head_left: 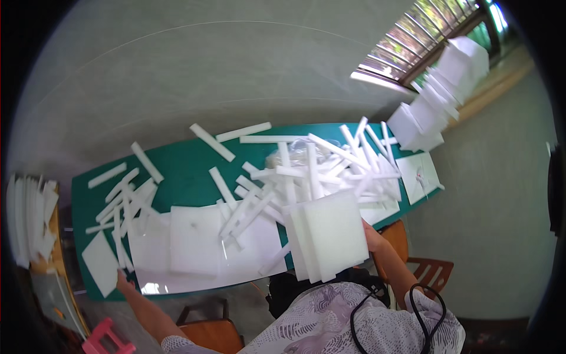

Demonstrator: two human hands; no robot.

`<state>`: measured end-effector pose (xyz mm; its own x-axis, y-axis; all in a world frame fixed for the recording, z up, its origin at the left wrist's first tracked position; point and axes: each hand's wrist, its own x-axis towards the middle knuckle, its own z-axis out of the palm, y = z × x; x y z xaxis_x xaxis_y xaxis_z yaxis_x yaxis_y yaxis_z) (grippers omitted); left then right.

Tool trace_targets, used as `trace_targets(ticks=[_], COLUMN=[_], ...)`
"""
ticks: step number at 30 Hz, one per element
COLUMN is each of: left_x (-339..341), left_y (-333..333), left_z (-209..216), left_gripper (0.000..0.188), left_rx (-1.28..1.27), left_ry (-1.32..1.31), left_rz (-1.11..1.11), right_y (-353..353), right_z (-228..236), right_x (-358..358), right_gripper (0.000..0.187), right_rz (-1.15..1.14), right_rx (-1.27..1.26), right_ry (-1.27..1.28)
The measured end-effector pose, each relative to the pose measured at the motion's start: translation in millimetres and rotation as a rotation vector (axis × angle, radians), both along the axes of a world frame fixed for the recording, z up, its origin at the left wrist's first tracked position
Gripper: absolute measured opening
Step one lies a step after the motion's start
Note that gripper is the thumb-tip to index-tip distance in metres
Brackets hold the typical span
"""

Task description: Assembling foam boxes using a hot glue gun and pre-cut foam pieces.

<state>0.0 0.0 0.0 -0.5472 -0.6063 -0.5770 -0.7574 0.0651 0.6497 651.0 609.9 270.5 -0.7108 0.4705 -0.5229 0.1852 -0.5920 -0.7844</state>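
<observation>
Foam stack: a stack of white foam squares [329, 239] is held up above the near right part of the table, tilted, the sheets fanned slightly at the left edge.
Right hand: the right hand [372, 238] is closed on the stack's right edge; most of the fingers are hidden behind the foam.
Left hand: the left hand [124, 279] is reached to the near left edge, touching a single foam square [100, 263]; how far it is closed cannot be told.
Table: a green table [183, 168] is strewn with white foam strips [306, 174], densest at the right; flat foam sheets [194, 239] lie along the near edge.
Surroundings: more foam sheets [439, 106] are piled far right by a louvred window [424, 41]; a further foam pile [29, 218] sits at the left.
Risk: with the stack gripped by one edge only, a sheet is judged likely to slip out of the fan; strips near the edge could be swept off by it.
</observation>
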Motion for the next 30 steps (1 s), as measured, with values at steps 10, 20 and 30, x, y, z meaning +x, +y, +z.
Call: trace_targets(ticks=[10, 20, 30], left_x=[21, 93, 166], left_y=[3, -29, 118], left_z=[-8, 57, 179], left_gripper=[0.04, 0.031, 0.036], left_rx=[0.474, 0.612, 0.116], left_ry=[0.34, 0.648, 1.099], left_rz=[0.067, 0.018, -0.65], right_y=[7, 21, 32], right_z=[21, 8, 2], right_x=[19, 28, 68], right_gripper=[0.071, 0.073, 0.066], right_rz=[-0.183, -0.112, -0.288], right_rx=[-0.004, -0.011, -0.104], right_ry=[-0.067, 0.087, 0.173])
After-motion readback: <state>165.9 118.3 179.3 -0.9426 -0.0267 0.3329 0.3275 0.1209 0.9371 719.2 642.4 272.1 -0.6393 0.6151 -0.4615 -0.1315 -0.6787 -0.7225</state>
